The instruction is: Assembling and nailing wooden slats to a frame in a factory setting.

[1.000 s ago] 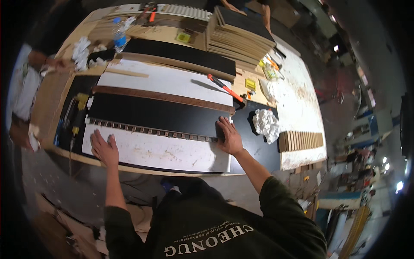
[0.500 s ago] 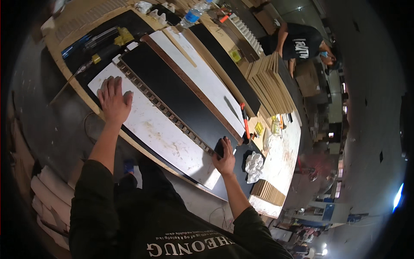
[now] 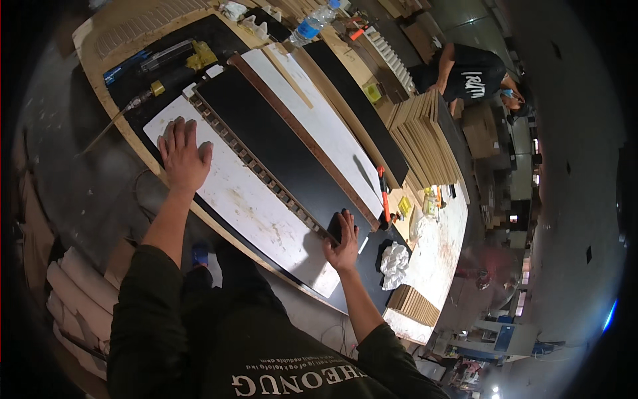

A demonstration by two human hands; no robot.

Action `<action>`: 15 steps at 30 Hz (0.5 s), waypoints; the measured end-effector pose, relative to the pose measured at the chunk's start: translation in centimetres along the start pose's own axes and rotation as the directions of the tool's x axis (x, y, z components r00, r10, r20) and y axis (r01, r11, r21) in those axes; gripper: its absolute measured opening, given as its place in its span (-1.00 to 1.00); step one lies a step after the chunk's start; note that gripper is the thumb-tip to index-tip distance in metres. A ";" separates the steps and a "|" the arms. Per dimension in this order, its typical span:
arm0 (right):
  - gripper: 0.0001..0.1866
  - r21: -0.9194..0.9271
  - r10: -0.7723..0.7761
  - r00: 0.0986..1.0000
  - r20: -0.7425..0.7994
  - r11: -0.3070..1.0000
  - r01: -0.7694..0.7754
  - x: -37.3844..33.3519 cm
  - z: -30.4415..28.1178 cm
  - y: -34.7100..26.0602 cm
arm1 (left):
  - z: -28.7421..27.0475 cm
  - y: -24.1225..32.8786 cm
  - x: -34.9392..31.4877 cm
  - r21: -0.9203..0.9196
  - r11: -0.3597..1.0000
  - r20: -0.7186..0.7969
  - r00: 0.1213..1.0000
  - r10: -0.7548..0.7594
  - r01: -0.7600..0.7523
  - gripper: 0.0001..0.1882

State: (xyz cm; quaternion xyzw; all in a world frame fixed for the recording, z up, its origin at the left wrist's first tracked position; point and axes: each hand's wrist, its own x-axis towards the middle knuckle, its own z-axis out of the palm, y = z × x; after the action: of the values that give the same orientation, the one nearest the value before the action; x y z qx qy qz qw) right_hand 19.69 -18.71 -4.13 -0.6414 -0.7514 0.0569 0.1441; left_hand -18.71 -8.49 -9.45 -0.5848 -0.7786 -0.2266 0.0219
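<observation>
My left hand [image 3: 185,159] lies with spread fingers on the far left part of a long white board [image 3: 249,211]. Over at the board's right end, my right hand [image 3: 343,247] rests with its fingers stretched onto the end of a long black panel [image 3: 279,143]. Between board and panel runs a narrow notched strip [image 3: 251,161], whose right end is partly hidden by the right hand. Neither hand grips anything. A thin brown strip [image 3: 302,136] borders the panel's far side, with a second white board [image 3: 319,123] beyond it.
Orange-handled pliers [image 3: 383,189], crumpled white paper [image 3: 395,265] and a stack of thin brown boards [image 3: 425,143] are on the right of the workbench [image 3: 153,163]. A water bottle [image 3: 312,26] stands at the back. Another person [image 3: 468,70] works beyond the stack.
The view has shifted slightly, so the bench appears a little farther right. My right hand has moved slightly left against the panel; my left hand stays on the white board.
</observation>
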 end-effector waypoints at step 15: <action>-0.27 0.111 -0.016 1.000 0.007 0.994 0.015 2.9 1.2 -3.1 | 0.3 -0.1 -0.1 -0.016 1.000 -0.018 1.000 0.017 -0.017 -0.40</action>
State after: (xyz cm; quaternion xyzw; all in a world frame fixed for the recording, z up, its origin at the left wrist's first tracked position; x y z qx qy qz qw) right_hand 15.99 -16.28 -3.97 -0.6262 -0.7527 0.0999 0.1770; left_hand -18.67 -8.53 -9.75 -0.5895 -0.7715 -0.2378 0.0262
